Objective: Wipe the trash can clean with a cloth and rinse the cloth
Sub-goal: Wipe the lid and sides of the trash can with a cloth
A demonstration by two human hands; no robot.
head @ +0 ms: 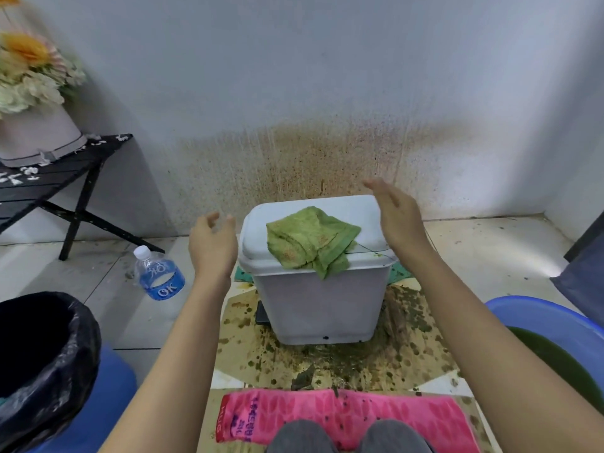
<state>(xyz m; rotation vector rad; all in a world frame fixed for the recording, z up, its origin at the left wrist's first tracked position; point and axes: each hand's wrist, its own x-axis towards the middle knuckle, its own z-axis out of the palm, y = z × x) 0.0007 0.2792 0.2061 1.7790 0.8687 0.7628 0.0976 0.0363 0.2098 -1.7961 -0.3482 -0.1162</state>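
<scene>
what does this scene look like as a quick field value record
trash can: white, lid shut, on stained floor
cloth: green, crumpled on the lid, draped over its front edge
left hand: open, left of trash can, holds nothing
right hand: open, by lid's right side, holds nothing
basin: blue, murky green water, far right
bottle: on floor, left of trash can

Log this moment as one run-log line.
left hand: open, empty | right hand: open, empty | cloth: green, lying on trash can lid | basin: murky green water
</scene>
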